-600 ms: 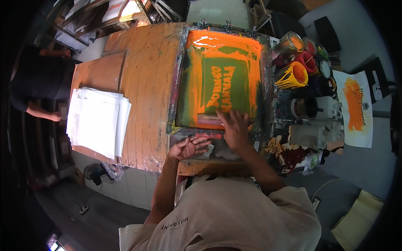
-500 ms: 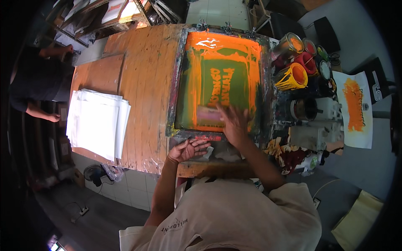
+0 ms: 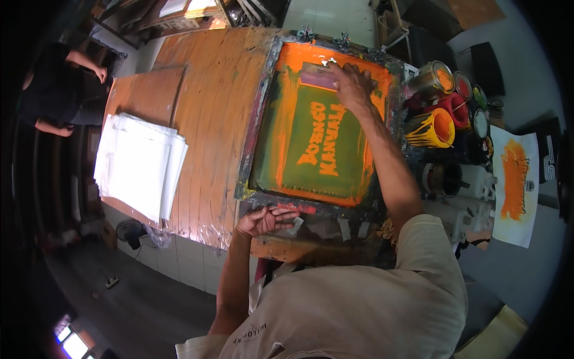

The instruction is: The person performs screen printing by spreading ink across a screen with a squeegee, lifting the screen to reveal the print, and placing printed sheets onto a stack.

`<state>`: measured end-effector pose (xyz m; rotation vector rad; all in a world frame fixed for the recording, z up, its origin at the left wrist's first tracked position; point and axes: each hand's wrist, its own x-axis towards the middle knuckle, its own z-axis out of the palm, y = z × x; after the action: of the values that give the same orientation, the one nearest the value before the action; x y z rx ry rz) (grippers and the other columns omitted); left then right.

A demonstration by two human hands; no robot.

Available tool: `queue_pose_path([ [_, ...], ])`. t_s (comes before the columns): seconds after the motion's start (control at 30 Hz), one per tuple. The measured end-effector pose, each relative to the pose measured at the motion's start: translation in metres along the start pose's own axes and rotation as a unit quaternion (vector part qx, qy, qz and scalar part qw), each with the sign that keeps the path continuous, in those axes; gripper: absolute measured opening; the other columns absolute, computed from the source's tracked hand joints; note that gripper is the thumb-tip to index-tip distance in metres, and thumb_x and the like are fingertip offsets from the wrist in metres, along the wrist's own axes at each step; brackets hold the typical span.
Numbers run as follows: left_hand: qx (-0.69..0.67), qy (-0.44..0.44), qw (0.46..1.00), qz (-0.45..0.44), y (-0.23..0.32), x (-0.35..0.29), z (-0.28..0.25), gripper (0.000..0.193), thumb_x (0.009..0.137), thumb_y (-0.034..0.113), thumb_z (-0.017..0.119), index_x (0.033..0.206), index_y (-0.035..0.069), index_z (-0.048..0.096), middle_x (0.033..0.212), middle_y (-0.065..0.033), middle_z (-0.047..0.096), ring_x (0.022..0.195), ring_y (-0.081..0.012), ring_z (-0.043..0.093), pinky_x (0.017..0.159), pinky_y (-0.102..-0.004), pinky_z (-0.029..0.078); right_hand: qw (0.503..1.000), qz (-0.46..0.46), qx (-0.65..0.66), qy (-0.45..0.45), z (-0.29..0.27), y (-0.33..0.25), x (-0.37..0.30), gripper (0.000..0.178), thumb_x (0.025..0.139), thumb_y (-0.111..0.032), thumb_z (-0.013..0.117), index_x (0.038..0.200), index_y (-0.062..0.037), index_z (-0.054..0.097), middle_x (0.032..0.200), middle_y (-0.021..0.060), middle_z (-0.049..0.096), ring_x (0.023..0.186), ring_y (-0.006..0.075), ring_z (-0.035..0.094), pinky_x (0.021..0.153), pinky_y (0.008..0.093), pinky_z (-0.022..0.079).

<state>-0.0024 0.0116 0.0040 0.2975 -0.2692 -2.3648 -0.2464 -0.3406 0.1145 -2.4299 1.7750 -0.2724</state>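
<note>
A screen printing frame lies on the wooden table in front of me, its green mesh smeared with orange ink and bearing two lines of lettering. At the far end of the mesh, my right hand is closed over a wooden squeegee. The squeegee lies crosswise, close to a band of thick orange ink. My left hand is at the near edge of the frame, palm up with fingers stretched out; whether the fingertips touch the frame I cannot tell.
White paper sheets are stacked on the table at the left. Ink cans and a dripping yellow tub stand to the right, near an orange-smeared sheet. Clamps sit at the frame's far edge. Another person stands far left.
My right hand has moved the squeegee from the near end of the mesh to the far end. My left hand stays by the near edge. The whole view has shifted slightly.
</note>
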Motion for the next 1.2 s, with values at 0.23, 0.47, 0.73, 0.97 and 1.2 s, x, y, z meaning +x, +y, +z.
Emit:
queue_pose_path([
  [0.23, 0.046, 0.040, 0.998, 0.000, 0.000, 0.001, 0.002, 0.080, 0.096, 0.061, 0.052, 0.152, 0.005, 0.041, 0.160, -0.0191, 0.036, 0.150, -0.0359, 0.029, 0.118, -0.0580, 0.026, 0.992, -0.091, -0.020, 0.089, 0.022, -0.011, -0.075, 0.061, 0.082, -0.001, 0.068, 0.138, -0.0190, 0.054, 0.108, 0.0107, 0.060, 0.109, 0.0284, 0.056, 0.092, 0.0515, 0.034],
  [0.47, 0.044, 0.057, 0.995, 0.065, -0.009, 0.008, 0.013, 0.074, 0.102, 0.057, 0.043, 0.144, -0.004, 0.046, 0.154, -0.0225, 0.043, 0.147, -0.0330, 0.036, 0.118, -0.0535, 0.032, 0.997, -0.067, -0.011, 0.043, -0.005, -0.067, -0.241, 0.072, 0.080, 0.003, 0.067, 0.145, -0.0219, 0.050, 0.102, 0.0099, 0.055, 0.103, 0.0281, 0.053, 0.091, 0.0495, 0.032],
  [0.73, 0.067, 0.101, 0.981, 0.154, 0.017, 0.012, 0.085, 0.081, 0.098, 0.062, 0.047, 0.139, -0.008, 0.045, 0.141, -0.0248, 0.054, 0.136, -0.0358, 0.048, 0.114, -0.0515, 0.036, 0.976, -0.069, -0.068, 0.197, -0.057, -0.108, -0.266, 0.054, 0.087, -0.030, 0.069, 0.139, -0.0179, 0.058, 0.099, 0.0118, 0.057, 0.096, 0.0291, 0.054, 0.089, 0.0486, 0.033],
  [0.97, 0.167, 0.066, 0.962, 0.204, 0.033, -0.012, 0.190, 0.064, 0.102, 0.051, 0.052, 0.131, -0.005, 0.057, 0.128, -0.0190, 0.064, 0.123, -0.0262, 0.058, 0.105, -0.0411, 0.046, 0.909, -0.168, -0.119, 0.361, -0.119, -0.093, -0.202, 0.028, 0.091, -0.042, 0.066, 0.100, -0.0155, 0.067, 0.090, 0.0086, 0.065, 0.087, 0.0290, 0.063, 0.075, 0.0446, 0.040],
  [1.2, 0.504, 0.170, 0.836, -0.132, -0.140, -0.187, 0.092, 0.034, 0.094, 0.031, 0.070, 0.112, 0.003, 0.066, 0.105, -0.0101, 0.070, 0.103, -0.0225, 0.067, 0.093, -0.0370, 0.052, 0.933, -0.092, -0.149, 0.314, -0.151, -0.075, -0.175, 0.044, 0.095, -0.061, 0.056, 0.113, -0.0239, 0.071, 0.094, 0.0107, 0.073, 0.091, 0.0332, 0.070, 0.080, 0.0485, 0.051],
])
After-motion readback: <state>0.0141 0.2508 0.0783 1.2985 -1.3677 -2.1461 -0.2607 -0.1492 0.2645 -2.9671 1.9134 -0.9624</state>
